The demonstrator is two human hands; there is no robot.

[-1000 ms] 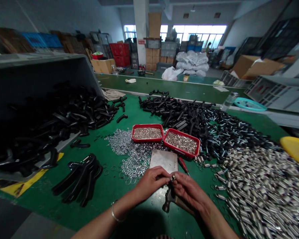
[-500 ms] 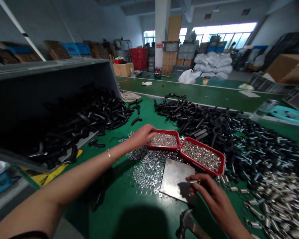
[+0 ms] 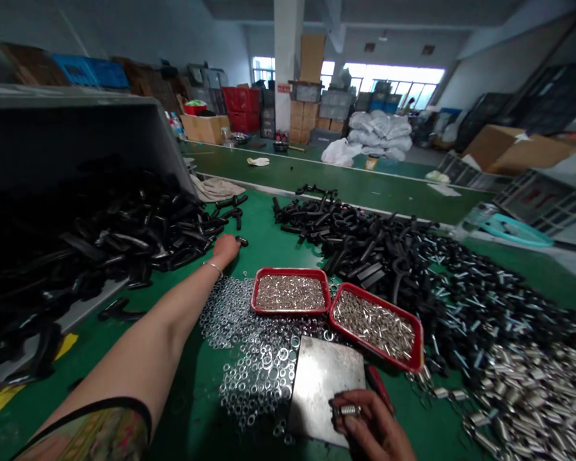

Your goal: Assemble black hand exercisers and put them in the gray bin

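Observation:
My left hand (image 3: 226, 248) is stretched out to the green table, its fingers closed round a small black part (image 3: 242, 241) whose end sticks out to the right. Over the lower right of a square metal plate (image 3: 324, 384), my right hand (image 3: 372, 422) pinches a coiled metal spring (image 3: 349, 410) between thumb and fingers. Beyond the plate stand two red trays; the left one (image 3: 291, 311) holds tiny metal pieces and the right one (image 3: 378, 349) holds small metal pins. Washers and nuts (image 3: 256, 378) lie loose left of the plate.
Black curved parts spill from a tipped grey bin (image 3: 173, 150) at the left. More black parts (image 3: 360, 243) are heaped behind the trays. Many springs (image 3: 532, 390) lie at the lower right. A red-handled tool (image 3: 380, 387) sits beside the plate.
My left hand has moved from beside the left red tray to the black part farther back and left. My right hand still holds the spring over the plate. The view has shifted.

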